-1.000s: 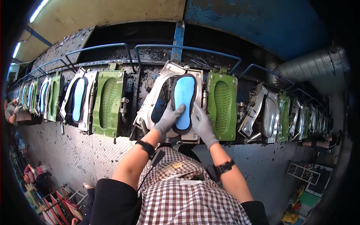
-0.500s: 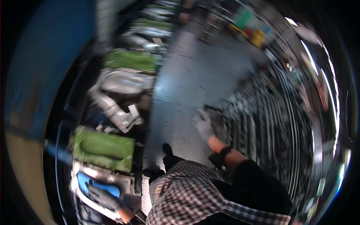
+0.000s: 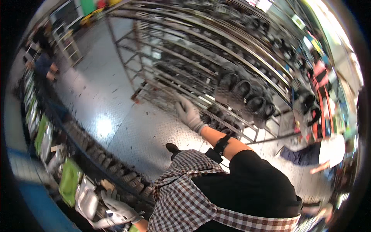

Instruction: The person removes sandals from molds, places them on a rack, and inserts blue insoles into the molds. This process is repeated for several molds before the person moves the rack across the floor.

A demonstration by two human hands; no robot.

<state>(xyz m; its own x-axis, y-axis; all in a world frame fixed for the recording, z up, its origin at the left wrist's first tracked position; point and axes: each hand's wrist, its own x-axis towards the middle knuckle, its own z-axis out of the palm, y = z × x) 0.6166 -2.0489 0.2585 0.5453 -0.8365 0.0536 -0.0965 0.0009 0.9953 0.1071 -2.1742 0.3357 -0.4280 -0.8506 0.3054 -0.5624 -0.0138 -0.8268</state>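
Note:
My left hand (image 3: 120, 208), in a grey work glove, is low at the left over the line of metal moulds. Its fingers are stretched apart and hold nothing I can see; whether they touch a mould is unclear. Beside its fingertips lies a silvery metal mould (image 3: 87, 204), with a green mould piece (image 3: 69, 181) just beyond. My right hand (image 3: 188, 114), also gloved in grey, is held out in front of the metal rack (image 3: 160, 82). Its fingers extend forward, somewhat bent, with no object visible in them. Dark shoes (image 3: 235, 89) stand on the rack's shelves close by.
Brown shoe-like pieces (image 3: 116, 167) line a long shelf beside the moulds. A patterned metal floor (image 3: 127, 127) runs between this line and the rack. One person (image 3: 44, 63) is at the far left, another (image 3: 328, 151) at the right. A pale metal frame (image 3: 68, 45) stands farther back.
My view has swung right toward the shoe rack, and the mould line has slid to the left edge. My left hand has come off the blue insert in the mould. My right hand remains stretched out.

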